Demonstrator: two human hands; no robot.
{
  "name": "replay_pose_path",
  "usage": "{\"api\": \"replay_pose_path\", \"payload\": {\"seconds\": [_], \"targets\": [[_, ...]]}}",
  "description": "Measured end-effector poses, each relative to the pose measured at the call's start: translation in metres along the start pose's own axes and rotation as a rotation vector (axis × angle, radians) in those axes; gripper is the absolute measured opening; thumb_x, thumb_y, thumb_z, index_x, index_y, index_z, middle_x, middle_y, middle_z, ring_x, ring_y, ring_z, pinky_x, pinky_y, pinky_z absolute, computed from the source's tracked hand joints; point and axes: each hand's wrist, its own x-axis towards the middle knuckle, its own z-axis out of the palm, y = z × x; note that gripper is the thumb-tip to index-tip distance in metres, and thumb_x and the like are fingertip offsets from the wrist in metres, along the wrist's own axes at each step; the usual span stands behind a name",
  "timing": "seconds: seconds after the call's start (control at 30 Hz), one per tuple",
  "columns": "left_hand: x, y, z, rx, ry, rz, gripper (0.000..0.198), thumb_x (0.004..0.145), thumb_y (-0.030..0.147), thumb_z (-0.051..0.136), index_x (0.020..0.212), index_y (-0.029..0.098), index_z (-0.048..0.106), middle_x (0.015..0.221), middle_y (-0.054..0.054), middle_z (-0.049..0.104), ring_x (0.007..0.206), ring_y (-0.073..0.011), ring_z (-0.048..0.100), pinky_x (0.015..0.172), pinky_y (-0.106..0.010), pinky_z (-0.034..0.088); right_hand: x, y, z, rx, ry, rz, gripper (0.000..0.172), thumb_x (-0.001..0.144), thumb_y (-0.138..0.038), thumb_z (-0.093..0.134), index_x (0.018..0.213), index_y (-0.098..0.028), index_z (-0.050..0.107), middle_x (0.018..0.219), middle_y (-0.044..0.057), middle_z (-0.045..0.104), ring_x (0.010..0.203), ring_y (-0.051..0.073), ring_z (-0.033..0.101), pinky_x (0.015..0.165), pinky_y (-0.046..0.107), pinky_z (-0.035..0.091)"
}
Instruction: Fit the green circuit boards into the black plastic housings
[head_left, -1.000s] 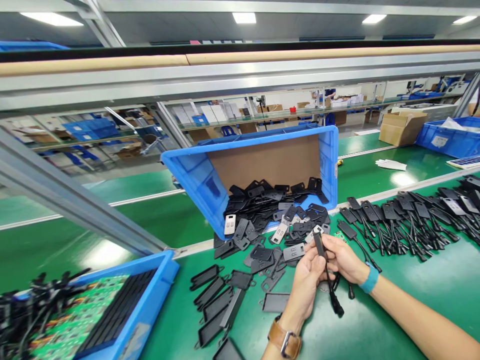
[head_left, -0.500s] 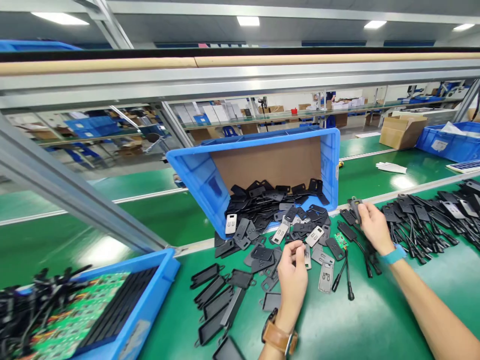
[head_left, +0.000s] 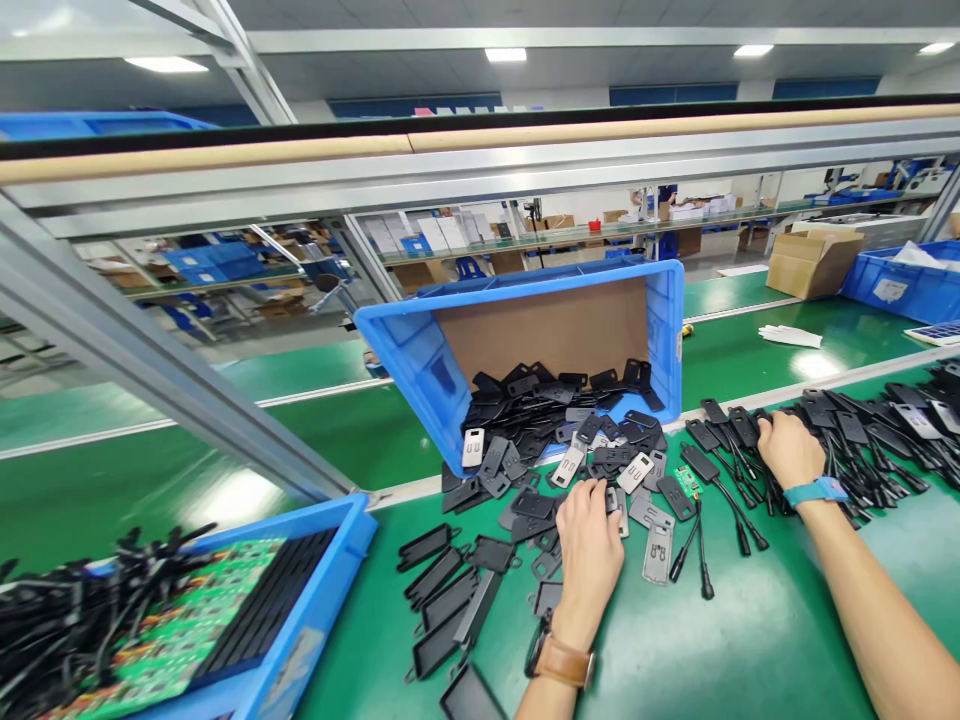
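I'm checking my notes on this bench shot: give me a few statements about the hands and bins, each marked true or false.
1. The left hand rests on the black plates spilled before the blue crate. True.
2. The right hand holds a part up in the air. False: it lies low on the row of cabled parts on the table.
3. The blue crate stands upright. False: it is tipped on its side, its opening toward the person.
4. The teal band is on the right wrist. True.
5. The bin at lower left holds green circuit boards. True.
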Motion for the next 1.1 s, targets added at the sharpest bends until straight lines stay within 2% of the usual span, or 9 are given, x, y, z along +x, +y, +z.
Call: {"api": "replay_pose_path", "payload": {"seconds": [0.1,0.23,0.33,0.4,0.5,0.57,0.73,0.93,1.1], "targets": [[0.001,0.001,-0.003,0.055,-0.022,-0.002,0.038,0.089,0.010,0.047,0.125,0.018,0.055,0.119,-0.012,0.060,0.113,-0.0299,0.054,0.096,-0.050,0.042,-0.006,-0.008,-0.005,-0.067,0.098,-0.070,0.042,0.098,-0.037,0.041,0.120,-0.007,0.060,0.111,0.024,0.060,0.100,0.034,0.061,0.077,0.040,0.047],[0.003,0.001,-0.006,0.085,-0.018,-0.005,0.032,0.092,0.014,0.047,0.122,0.017,0.057,0.109,-0.012,0.061,0.104,-0.0285,0.056,0.091,-0.047,0.044,-0.019,-0.029,-0.015,-0.027,0.181,-0.339,0.040,0.100,-0.034,0.038,0.123,-0.008,0.058,0.113,0.020,0.061,0.109,0.033,0.054,0.088,0.040,0.044],[0.004,0.003,-0.008,0.041,0.002,0.000,0.027,0.094,0.015,0.043,0.117,0.018,0.059,0.100,-0.010,0.063,0.098,-0.0267,0.058,0.088,-0.045,0.044,-0.036,-0.050,-0.020,0.053,0.051,-0.583,0.037,0.101,-0.032,0.034,0.115,-0.014,0.062,0.112,0.016,0.064,0.109,0.029,0.054,0.095,0.037,0.041],[0.004,0.005,-0.010,-0.010,0.016,0.003,0.024,0.095,0.015,0.043,0.110,0.020,0.060,0.097,-0.008,0.063,0.096,-0.0258,0.059,0.086,-0.044,0.044,-0.051,-0.062,-0.022,0.031,-0.112,-0.681,0.037,0.102,-0.034,0.033,0.103,-0.017,0.066,0.106,0.014,0.067,0.105,0.027,0.057,0.093,0.036,0.042],[0.005,0.010,-0.014,-0.073,0.035,0.021,0.019,0.095,0.016,0.044,0.101,0.022,0.060,0.094,-0.006,0.063,0.094,-0.0250,0.059,0.085,-0.042,0.044,-0.071,-0.072,-0.020,-0.090,-0.349,-0.622,0.038,0.101,-0.040,0.037,0.090,-0.017,0.066,0.094,0.014,0.070,0.093,0.027,0.066,0.080,0.035,0.047],[0.005,0.013,-0.017,-0.103,0.035,0.052,0.018,0.094,0.015,0.044,0.099,0.023,0.060,0.094,-0.006,0.063,0.095,-0.0247,0.059,0.086,-0.042,0.043,-0.080,-0.073,-0.016,-0.144,-0.412,-0.544,0.035,0.098,-0.043,0.045,0.092,-0.014,0.065,0.090,0.017,0.072,0.086,0.029,0.069,0.073,0.035,0.048],[0.005,0.019,-0.018,-0.173,-0.022,0.127,0.022,0.091,0.008,0.043,0.096,0.023,0.059,0.101,-0.007,0.061,0.102,-0.0243,0.056,0.090,-0.042,0.043,-0.088,-0.073,-0.008,-0.141,-0.454,-0.530,0.026,0.094,-0.037,0.053,0.099,-0.013,0.062,0.094,0.019,0.072,0.090,0.031,0.072,0.073,0.035,0.048],[0.000,0.021,-0.015,-0.171,-0.076,0.151,0.037,0.081,-0.003,0.040,0.101,0.022,0.059,0.106,-0.008,0.059,0.106,-0.0245,0.055,0.092,-0.042,0.044,-0.089,-0.077,-0.008,-0.062,-0.492,-0.566,0.014,0.092,-0.029,0.053,0.099,-0.017,0.055,0.090,0.012,0.072,0.089,0.028,0.071,0.071,0.032,0.043],[0.007,0.011,-0.026,-0.043,0.105,-0.025,0.027,0.088,0.007,0.043,0.105,0.021,0.059,0.108,-0.011,0.059,0.107,-0.0290,0.056,0.094,-0.048,0.043,-0.086,-0.075,-0.006,0.079,-0.399,-0.508,0.010,0.092,-0.029,0.050,0.097,-0.020,0.052,0.076,0.006,0.068,0.075,0.026,0.068,0.063,0.031,0.037]]}}
